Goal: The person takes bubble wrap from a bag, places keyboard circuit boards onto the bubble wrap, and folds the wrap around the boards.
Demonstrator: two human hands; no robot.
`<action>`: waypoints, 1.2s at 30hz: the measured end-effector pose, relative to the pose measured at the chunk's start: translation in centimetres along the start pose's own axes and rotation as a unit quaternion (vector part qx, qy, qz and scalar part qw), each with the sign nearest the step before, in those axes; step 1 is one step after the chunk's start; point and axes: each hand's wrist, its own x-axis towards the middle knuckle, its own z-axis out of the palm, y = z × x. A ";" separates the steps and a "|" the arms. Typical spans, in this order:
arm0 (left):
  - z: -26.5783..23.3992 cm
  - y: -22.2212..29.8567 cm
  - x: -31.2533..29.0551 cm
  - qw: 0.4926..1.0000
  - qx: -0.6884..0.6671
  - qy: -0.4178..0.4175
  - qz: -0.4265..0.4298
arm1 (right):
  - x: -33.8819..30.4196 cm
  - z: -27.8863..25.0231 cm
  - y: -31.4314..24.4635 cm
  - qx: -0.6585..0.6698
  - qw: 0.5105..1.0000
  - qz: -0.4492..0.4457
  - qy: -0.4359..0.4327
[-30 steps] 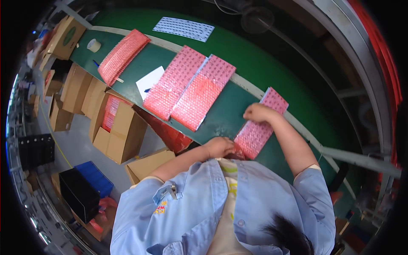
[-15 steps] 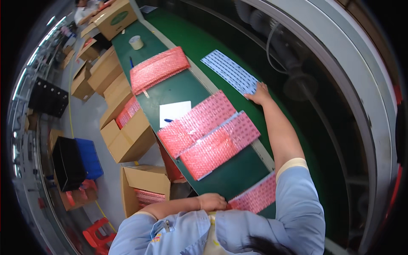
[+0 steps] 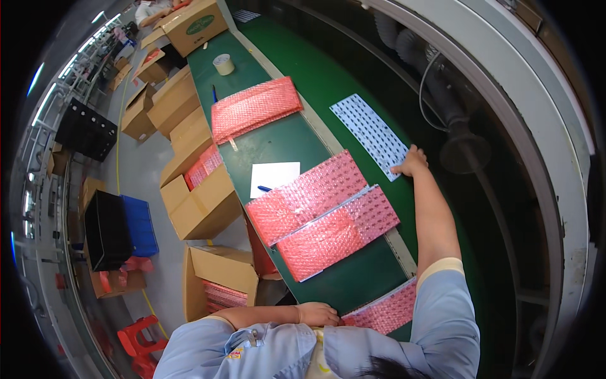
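Note:
At the end of a pale blue-white flat panel with rows of dark marks (image 3: pixel 369 134), my right hand (image 3: pixel 412 162) is closed on its near corner, thumb on one edge and fingers on the other. The panel lies on the green belt beyond the bench's pale rail. My left hand (image 3: pixel 317 314) rests with fingers laid down on the near end of the green bench, touching or close to the corner of a pink bubble-wrap bag (image 3: pixel 385 311). Between my hands, two overlapping pink bubble-wrap bags (image 3: pixel 338 235) lie across the bench with dark-marked panels inside.
Farther along the bench are white paper (image 3: pixel 276 175) with a blue pen (image 3: pixel 264 188), stacked red bubble-wrap bags (image 3: pixel 255 108) and a tape roll (image 3: pixel 223 64). Open cartons (image 3: pixel 205 201) line its left side. A person works at the far end. A red stool (image 3: pixel 140 338) stands lower left.
The view has shifted, so the bench and its contents sit lower and farther right. My right hand still holds the panel's end; my left hand stays by the bag.

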 end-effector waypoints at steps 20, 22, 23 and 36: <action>2.1 -0.3 -0.5 0.998 0.008 0.063 0.029 | -17.7 -7.8 3.5 0.162 0.965 -0.153 0.138; 2.0 -0.3 -0.3 0.994 0.078 0.076 -0.010 | -23.3 -5.9 6.8 0.205 0.963 -0.112 0.137; 2.0 -0.3 -0.4 0.994 0.076 0.081 -0.004 | -26.8 -4.4 7.5 0.394 0.913 -0.055 0.094; 1.5 1.7 0.4 0.990 0.124 0.025 -0.056 | -54.3 19.7 9.3 0.780 0.530 0.262 0.207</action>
